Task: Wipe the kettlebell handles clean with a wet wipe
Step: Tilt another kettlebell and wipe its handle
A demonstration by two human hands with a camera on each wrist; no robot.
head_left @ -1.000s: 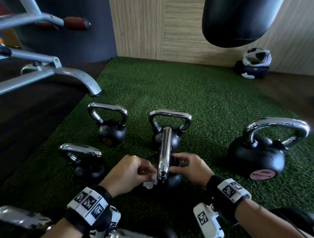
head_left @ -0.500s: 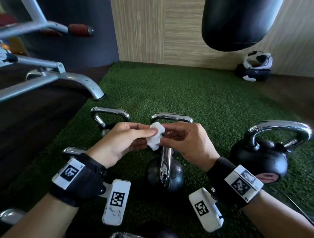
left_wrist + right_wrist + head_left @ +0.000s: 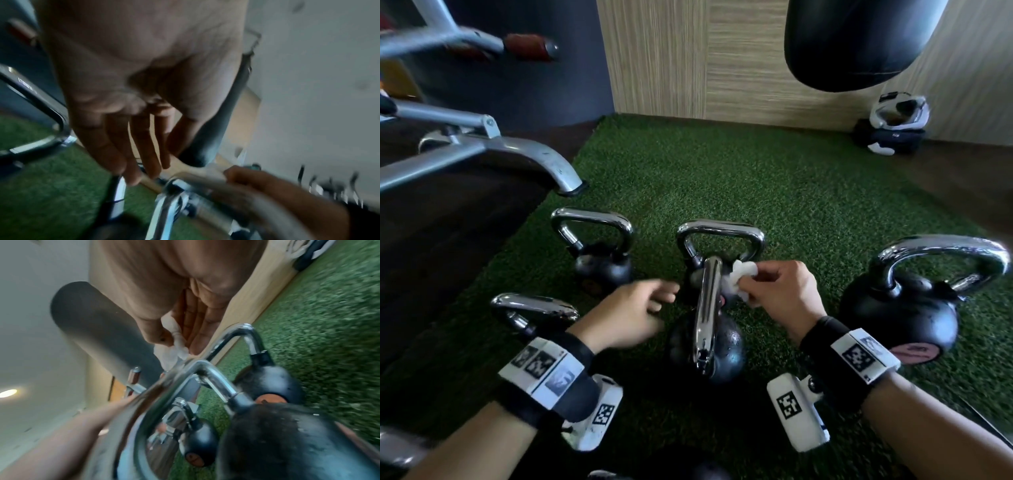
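Note:
Several black kettlebells with chrome handles stand on green turf [image 3: 774,178]. The nearest middle kettlebell [image 3: 722,346] has its chrome handle [image 3: 708,308] end-on to me. My right hand [image 3: 774,291] pinches a crumpled white wet wipe [image 3: 739,279] against the right side of that handle near its top; the wipe [image 3: 172,347] shows between thumb and fingers in the right wrist view. My left hand [image 3: 640,308] hovers just left of the handle with loose fingers [image 3: 131,146], holding nothing. It is blurred.
More kettlebells stand behind [image 3: 719,240], at back left [image 3: 599,253], at near left [image 3: 534,315] and a large one at right [image 3: 907,308]. A grey machine leg [image 3: 534,161] reaches the turf's left edge. A black punching bag [image 3: 859,41] hangs above. A headset [image 3: 893,120] lies by the wall.
Both hands held the wipe together above the handle half a second ago. Now the left hand has let go and dropped left, and the right hand has brought the wipe down onto the handle.

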